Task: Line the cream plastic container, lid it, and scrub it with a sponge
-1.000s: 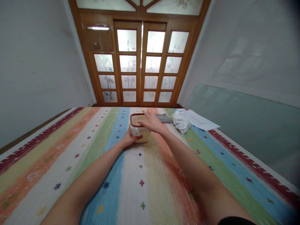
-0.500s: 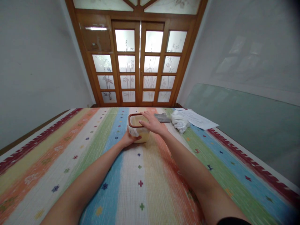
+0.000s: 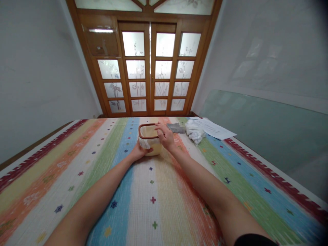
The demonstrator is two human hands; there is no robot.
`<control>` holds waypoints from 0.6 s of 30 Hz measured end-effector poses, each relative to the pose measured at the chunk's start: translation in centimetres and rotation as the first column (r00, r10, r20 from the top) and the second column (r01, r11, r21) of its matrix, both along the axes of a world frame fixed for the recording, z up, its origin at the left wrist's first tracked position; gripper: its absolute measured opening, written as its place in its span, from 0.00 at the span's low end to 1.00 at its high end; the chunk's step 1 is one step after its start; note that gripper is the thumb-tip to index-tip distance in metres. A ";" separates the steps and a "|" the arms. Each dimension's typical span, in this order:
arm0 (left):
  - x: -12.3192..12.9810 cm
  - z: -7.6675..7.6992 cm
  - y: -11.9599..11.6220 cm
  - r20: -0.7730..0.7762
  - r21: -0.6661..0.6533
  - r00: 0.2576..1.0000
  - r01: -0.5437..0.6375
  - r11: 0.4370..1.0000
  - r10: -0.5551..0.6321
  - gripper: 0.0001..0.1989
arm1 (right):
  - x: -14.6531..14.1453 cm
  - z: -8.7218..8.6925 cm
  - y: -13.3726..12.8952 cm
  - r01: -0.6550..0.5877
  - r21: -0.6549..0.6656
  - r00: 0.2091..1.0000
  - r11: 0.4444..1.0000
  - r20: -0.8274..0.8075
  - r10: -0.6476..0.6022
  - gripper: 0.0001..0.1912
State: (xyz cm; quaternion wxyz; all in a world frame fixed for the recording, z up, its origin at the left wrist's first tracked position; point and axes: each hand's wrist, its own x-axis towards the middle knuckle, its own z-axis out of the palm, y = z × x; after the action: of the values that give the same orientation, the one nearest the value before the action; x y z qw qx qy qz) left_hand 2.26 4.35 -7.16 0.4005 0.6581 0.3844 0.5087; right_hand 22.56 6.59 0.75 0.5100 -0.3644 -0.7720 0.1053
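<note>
The pale container (image 3: 155, 149) stood upright near the far edge of the striped cloth (image 3: 143, 205), with the left hand (image 3: 139, 151) grasping its lower left side. The right hand (image 3: 166, 137) had its fingers at the right end of the brown rim (image 3: 148, 137); whether they pinched it or merely rested there, one could not tell. A thin white liner (image 3: 144, 141) hung outside on the left, so a tug at the rim could have dragged or bunched it. Uneven pressing might have tipped the container, and a rightward slide could have nudged the grey item (image 3: 175, 128) and crumpled white bundle (image 3: 195, 132) towards the papers (image 3: 217, 129).
</note>
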 end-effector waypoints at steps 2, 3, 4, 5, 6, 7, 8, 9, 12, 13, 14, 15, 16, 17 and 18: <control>0.0 -0.1 0.0 0.011 -0.004 1.000 -0.001 1.000 0.001 0.45 | -0.2 -0.5 0.3 -0.014 0.040 0.997 0.999 -0.080 0.017 0.19; 0.0 -0.2 0.1 0.017 -0.003 1.000 -0.004 1.000 0.004 0.45 | -0.3 -0.7 0.4 -0.023 0.063 0.993 0.998 -0.117 0.030 0.18; 0.0 -0.3 0.1 0.021 0.000 1.000 -0.007 1.000 0.007 0.44 | -0.4 -0.8 0.5 -0.034 0.086 0.988 0.996 -0.148 0.046 0.17; 0.0 -0.4 0.2 0.026 0.004 1.000 -0.010 1.000 0.010 0.44 | -0.5 -0.9 0.7 -0.045 0.108 0.983 0.993 -0.172 0.063 0.16; 0.0 -0.4 0.3 0.030 0.006 1.000 -0.008 1.000 0.008 0.44 | -0.5 -1.0 0.7 -0.053 0.123 0.980 0.991 -0.186 0.076 0.16; 0.0 -0.5 0.3 0.035 0.007 0.999 -0.003 1.000 0.002 0.43 | -0.5 -1.1 0.8 -0.057 0.131 0.978 0.990 -0.192 0.082 0.15; 0.0 -0.6 0.4 0.040 0.010 0.999 0.003 1.000 -0.003 0.43 | -0.5 -1.1 0.8 -0.056 0.135 0.977 0.989 -0.195 0.082 0.15; -0.1 -0.6 0.4 0.042 0.014 0.999 0.005 1.000 -0.005 0.43 | -0.5 -1.1 0.8 -0.053 0.135 0.978 0.989 -0.195 0.079 0.15; -0.1 -0.8 0.6 0.032 0.024 0.999 0.002 1.000 -0.003 0.42 | -0.4 -1.2 0.8 -0.045 0.130 0.980 0.990 -0.185 0.069 0.14; -0.2 -0.9 0.6 0.024 0.027 1.000 0.000 1.000 0.000 0.42 | -0.4 -1.2 0.8 -0.044 0.130 0.981 0.991 -0.181 0.067 0.14; -0.2 -0.9 0.6 0.017 0.030 1.000 0.000 1.000 0.000 0.43 | -0.4 -1.2 0.8 -0.040 0.130 0.982 0.991 -0.179 0.063 0.14; -0.2 -0.9 0.7 0.012 0.032 1.000 0.001 1.000 -0.001 0.43 | -0.4 -1.2 0.8 -0.035 0.129 0.982 0.991 -0.177 0.058 0.14; -0.2 -0.9 0.7 0.008 0.034 1.000 0.003 0.999 -0.003 0.43 | -0.4 -1.3 0.8 -0.029 0.127 0.983 0.991 -0.178 0.052 0.14; -0.3 -0.9 0.6 0.006 0.037 1.000 0.003 0.999 -0.004 0.43 | -0.4 -1.3 0.9 -0.025 0.125 0.983 0.992 -0.179 0.047 0.14; -0.3 -0.9 0.6 0.006 0.039 1.000 0.005 0.999 -0.005 0.43 | -0.4 -1.3 0.9 -0.023 0.123 0.983 0.992 -0.178 0.045 0.14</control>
State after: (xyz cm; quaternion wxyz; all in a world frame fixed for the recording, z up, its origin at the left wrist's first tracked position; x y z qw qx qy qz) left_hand 1.99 4.97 -8.03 0.3900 0.6650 0.3716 0.5173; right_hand 22.20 7.48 -0.54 0.5970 -0.3087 -0.7337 0.0999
